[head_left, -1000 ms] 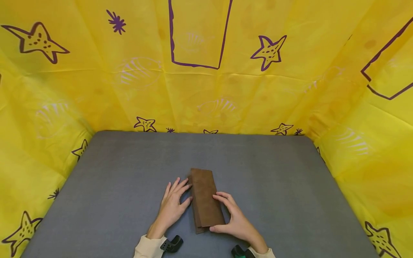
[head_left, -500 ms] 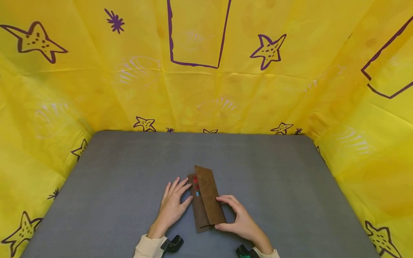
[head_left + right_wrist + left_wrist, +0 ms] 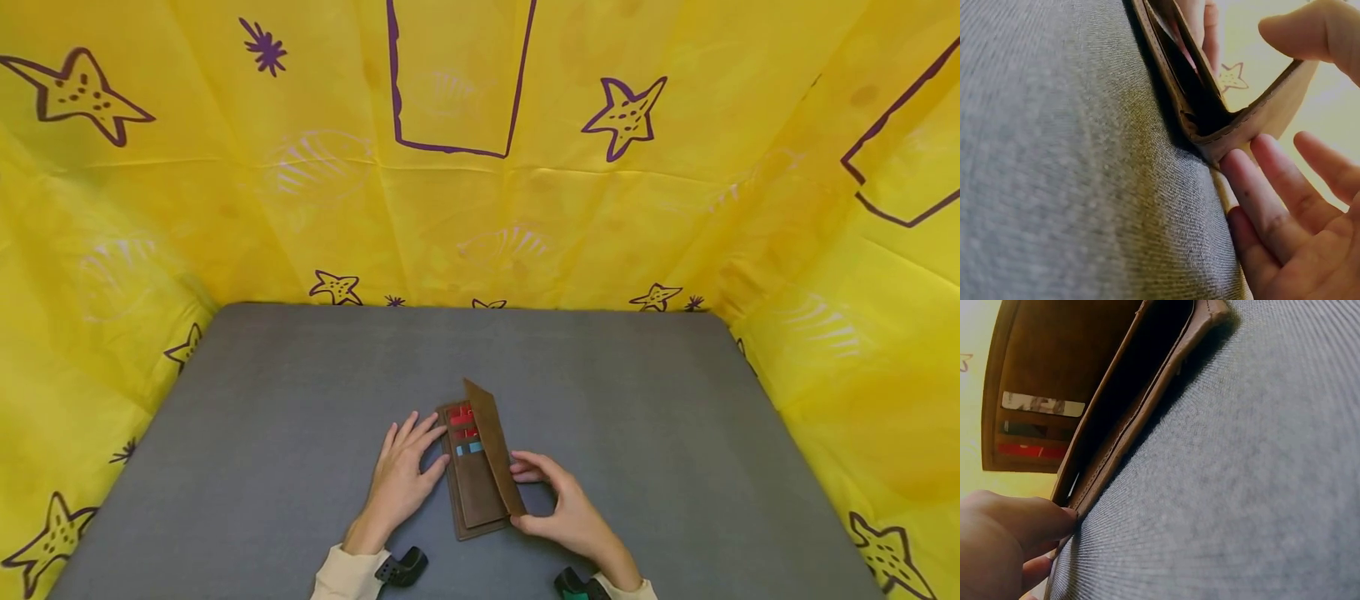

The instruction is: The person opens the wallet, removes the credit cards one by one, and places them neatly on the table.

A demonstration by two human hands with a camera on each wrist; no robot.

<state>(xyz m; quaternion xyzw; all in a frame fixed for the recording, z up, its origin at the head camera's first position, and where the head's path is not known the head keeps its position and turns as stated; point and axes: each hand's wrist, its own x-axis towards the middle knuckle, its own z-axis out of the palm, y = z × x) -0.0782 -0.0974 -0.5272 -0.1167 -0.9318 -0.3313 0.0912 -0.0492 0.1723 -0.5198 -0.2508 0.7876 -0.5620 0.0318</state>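
A brown leather wallet [image 3: 480, 492] lies half unfolded on the grey table, its cover [image 3: 495, 450] tilted up to the right. Red and light-blue cards [image 3: 463, 417] show in its slots, and a pale card [image 3: 1043, 404] sits inside the raised cover. My left hand [image 3: 402, 479] rests along the wallet's left edge with fingers spread; its thumb touches the edge in the left wrist view. My right hand [image 3: 558, 504] holds the cover at its right side, thumb by the free edge and fingers against the outer face, as the right wrist view shows.
The grey cloth-covered table [image 3: 300, 375] extends around the wallet. Yellow fabric walls [image 3: 480, 225] with purple starfish drawings rise at the back and both sides. A dark band [image 3: 402, 567] sits on the left wrist.
The wallet's cover has swung up and to the right with the right hand, exposing the cards and inner pockets. The left hand has stayed in place at the left edge.
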